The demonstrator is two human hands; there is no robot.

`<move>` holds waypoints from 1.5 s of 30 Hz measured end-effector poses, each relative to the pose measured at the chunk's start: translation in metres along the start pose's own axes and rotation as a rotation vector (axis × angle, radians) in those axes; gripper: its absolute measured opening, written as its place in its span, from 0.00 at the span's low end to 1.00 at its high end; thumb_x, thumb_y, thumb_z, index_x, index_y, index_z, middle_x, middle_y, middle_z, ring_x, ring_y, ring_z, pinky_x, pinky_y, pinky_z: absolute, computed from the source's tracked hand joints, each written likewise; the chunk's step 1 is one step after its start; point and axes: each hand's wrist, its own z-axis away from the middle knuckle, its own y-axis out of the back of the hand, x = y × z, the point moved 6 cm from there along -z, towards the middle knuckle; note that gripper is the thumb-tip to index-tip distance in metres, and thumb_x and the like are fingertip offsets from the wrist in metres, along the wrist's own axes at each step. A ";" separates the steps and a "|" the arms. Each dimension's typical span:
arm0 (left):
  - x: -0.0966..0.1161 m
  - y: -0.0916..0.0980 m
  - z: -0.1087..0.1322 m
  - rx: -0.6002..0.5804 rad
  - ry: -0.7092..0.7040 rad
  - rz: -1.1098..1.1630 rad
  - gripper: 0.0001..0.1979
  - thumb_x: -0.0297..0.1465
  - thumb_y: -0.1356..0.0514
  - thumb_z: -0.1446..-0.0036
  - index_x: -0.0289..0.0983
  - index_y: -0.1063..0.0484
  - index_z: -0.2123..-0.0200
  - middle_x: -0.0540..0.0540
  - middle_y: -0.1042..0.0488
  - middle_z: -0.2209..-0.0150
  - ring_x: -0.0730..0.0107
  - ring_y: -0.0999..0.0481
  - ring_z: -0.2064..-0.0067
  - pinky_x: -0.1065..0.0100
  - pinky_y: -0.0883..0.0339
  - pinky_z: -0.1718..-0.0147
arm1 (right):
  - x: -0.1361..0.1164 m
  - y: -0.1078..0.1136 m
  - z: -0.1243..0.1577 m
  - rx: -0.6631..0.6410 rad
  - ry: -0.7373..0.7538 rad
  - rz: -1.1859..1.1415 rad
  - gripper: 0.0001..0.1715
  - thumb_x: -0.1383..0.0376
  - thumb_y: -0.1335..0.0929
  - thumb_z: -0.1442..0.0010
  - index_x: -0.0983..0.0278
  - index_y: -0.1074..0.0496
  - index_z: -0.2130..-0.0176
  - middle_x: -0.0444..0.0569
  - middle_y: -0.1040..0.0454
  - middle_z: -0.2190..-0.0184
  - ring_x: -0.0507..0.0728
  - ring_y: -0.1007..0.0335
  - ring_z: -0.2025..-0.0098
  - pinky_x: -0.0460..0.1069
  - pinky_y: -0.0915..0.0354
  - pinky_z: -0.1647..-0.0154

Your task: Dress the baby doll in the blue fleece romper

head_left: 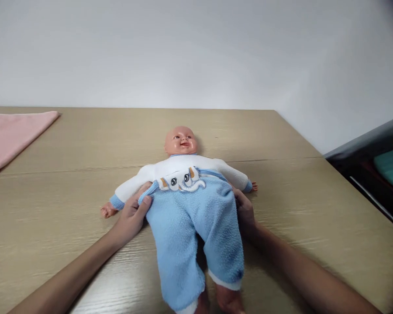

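Note:
A baby doll (182,141) lies on its back on the wooden table (94,144), head toward the wall. It wears a white top (199,162) with blue cuffs and light blue fleece pants (180,222) with an elephant face at the waist. My left hand (136,207) pinches the pants' waistband at the doll's side, thumb on top, and the band is pulled outward there. At the opposite side, my right hand (245,209) is against the pants near the waist; its fingertips are hidden behind the fabric. The doll's feet are partly cut off by the frame's bottom edge.
A folded pink cloth (15,137) lies at the table's far left. Behind the table rises a pale wall (170,52). Beyond the right edge stands a dark object (380,161) with a teal part. A seam crosses the tabletop.

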 end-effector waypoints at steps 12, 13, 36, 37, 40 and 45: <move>0.020 0.006 -0.017 -0.139 0.042 0.141 0.23 0.50 0.30 0.29 0.41 0.33 0.64 0.54 0.41 0.68 0.67 0.43 0.67 0.67 0.46 0.67 | -0.049 0.000 -0.019 -0.206 0.147 0.138 0.15 0.50 0.26 0.30 0.58 0.24 0.59 0.47 0.28 0.60 0.62 0.30 0.55 0.55 0.32 0.49; 0.021 0.006 -0.017 -0.147 0.047 0.126 0.22 0.51 0.31 0.29 0.41 0.33 0.64 0.54 0.41 0.68 0.67 0.43 0.67 0.67 0.46 0.67 | -0.049 0.000 -0.023 -0.221 0.130 0.161 0.15 0.49 0.26 0.29 0.57 0.24 0.58 0.44 0.29 0.63 0.59 0.32 0.60 0.54 0.33 0.54; 0.019 0.001 -0.052 0.144 -0.172 -0.275 0.08 0.40 0.41 0.22 0.43 0.31 0.53 0.53 0.29 0.65 0.64 0.31 0.65 0.63 0.39 0.62 | -0.008 -0.012 -0.075 0.024 0.162 0.175 0.18 0.46 0.33 0.23 0.56 0.31 0.56 0.41 0.33 0.66 0.58 0.36 0.64 0.54 0.36 0.59; 0.017 0.002 -0.052 0.131 -0.171 -0.246 0.09 0.41 0.40 0.23 0.42 0.30 0.54 0.53 0.29 0.64 0.64 0.31 0.64 0.63 0.39 0.62 | -0.006 -0.012 -0.077 0.011 0.150 0.162 0.19 0.45 0.32 0.24 0.57 0.30 0.56 0.42 0.32 0.65 0.58 0.35 0.64 0.53 0.35 0.59; 0.009 0.007 -0.052 0.136 -0.155 -0.074 0.16 0.47 0.38 0.23 0.41 0.27 0.58 0.51 0.28 0.63 0.65 0.31 0.62 0.65 0.39 0.61 | -0.004 -0.007 -0.077 0.019 0.135 0.121 0.17 0.47 0.31 0.26 0.57 0.29 0.57 0.43 0.31 0.64 0.58 0.34 0.62 0.53 0.34 0.58; -0.005 0.019 -0.049 0.250 -0.162 0.228 0.20 0.51 0.30 0.29 0.41 0.25 0.60 0.50 0.24 0.63 0.66 0.28 0.60 0.66 0.36 0.56 | -0.006 0.005 -0.074 0.109 0.150 0.059 0.09 0.55 0.30 0.34 0.56 0.30 0.58 0.44 0.29 0.63 0.61 0.33 0.59 0.54 0.33 0.55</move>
